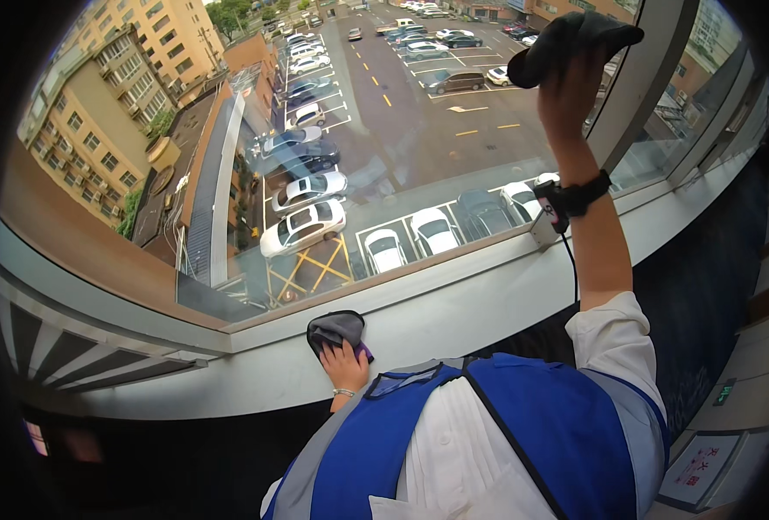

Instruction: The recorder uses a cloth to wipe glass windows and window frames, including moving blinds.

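Observation:
My right hand is raised at the upper right, its fingers on a dark cloth. The cloth is held up over the window glass, close to an upright metal frame post. Lower down, my left hand is on a grey cloth with a black edge and a bit of purple. That cloth lies on the pale windowsill, near the foot of the glass. A black strap with a small device circles my right wrist, and a cable hangs from it.
At the left, a metal frame corner meets the sill beside a striped panel. Another window pane continues at the right. Beyond the glass, far below, lies a car park. A framed sign stands out lower right.

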Demonstrator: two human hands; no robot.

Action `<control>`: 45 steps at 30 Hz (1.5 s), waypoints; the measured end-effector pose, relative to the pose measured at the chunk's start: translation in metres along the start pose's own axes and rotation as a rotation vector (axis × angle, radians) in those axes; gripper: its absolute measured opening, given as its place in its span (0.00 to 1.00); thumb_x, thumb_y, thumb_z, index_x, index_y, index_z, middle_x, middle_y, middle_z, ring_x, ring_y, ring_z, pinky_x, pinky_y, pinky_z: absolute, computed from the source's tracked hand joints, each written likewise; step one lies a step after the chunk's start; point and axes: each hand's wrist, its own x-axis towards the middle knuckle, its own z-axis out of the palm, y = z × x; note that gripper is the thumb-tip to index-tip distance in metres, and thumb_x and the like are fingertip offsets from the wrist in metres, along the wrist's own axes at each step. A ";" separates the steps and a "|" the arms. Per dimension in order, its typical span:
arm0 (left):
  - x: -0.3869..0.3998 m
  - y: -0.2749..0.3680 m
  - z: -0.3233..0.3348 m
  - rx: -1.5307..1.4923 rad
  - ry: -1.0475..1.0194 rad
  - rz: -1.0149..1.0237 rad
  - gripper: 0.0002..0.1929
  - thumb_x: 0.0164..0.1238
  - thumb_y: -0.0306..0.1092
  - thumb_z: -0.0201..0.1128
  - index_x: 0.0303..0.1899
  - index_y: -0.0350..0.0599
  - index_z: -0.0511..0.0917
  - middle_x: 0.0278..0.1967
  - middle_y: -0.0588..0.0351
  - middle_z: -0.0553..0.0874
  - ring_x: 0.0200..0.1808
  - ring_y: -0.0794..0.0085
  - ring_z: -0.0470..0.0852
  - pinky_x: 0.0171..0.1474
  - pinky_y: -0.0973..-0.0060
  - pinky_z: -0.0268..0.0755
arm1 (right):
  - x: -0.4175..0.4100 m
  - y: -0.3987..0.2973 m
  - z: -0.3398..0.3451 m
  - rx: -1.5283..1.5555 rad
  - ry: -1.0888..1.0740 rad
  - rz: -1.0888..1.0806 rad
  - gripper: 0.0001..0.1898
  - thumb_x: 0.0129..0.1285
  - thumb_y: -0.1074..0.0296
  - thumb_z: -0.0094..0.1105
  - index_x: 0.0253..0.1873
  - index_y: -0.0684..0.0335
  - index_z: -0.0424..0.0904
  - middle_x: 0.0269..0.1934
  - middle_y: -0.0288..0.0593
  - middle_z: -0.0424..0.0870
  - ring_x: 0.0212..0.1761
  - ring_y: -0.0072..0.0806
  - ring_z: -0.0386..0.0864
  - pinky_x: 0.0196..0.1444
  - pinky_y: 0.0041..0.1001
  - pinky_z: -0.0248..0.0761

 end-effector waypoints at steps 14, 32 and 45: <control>-0.005 -0.009 0.006 -0.018 0.040 0.009 0.26 0.53 0.43 0.56 0.52 0.36 0.68 0.53 0.35 0.68 0.59 0.37 0.60 0.60 0.45 0.49 | -0.081 0.012 -0.046 -0.026 -0.510 -0.085 0.17 0.47 0.61 0.61 0.42 0.60 0.77 0.49 0.53 0.71 0.51 0.53 0.68 0.56 0.47 0.61; -0.001 -0.001 -0.007 -0.048 0.032 0.004 0.25 0.54 0.42 0.56 0.51 0.35 0.68 0.51 0.36 0.69 0.57 0.39 0.62 0.59 0.45 0.50 | -0.250 -0.001 -0.105 0.104 -0.887 0.371 0.24 0.49 0.67 0.59 0.53 0.64 0.67 0.50 0.57 0.70 0.55 0.56 0.64 0.57 0.46 0.56; -0.001 -0.001 -0.006 -0.008 0.059 0.015 0.24 0.54 0.42 0.57 0.50 0.35 0.69 0.50 0.36 0.70 0.56 0.40 0.64 0.58 0.46 0.53 | -0.110 0.043 -0.030 0.131 -0.302 0.094 0.16 0.56 0.59 0.53 0.46 0.61 0.72 0.44 0.55 0.70 0.47 0.54 0.66 0.52 0.44 0.57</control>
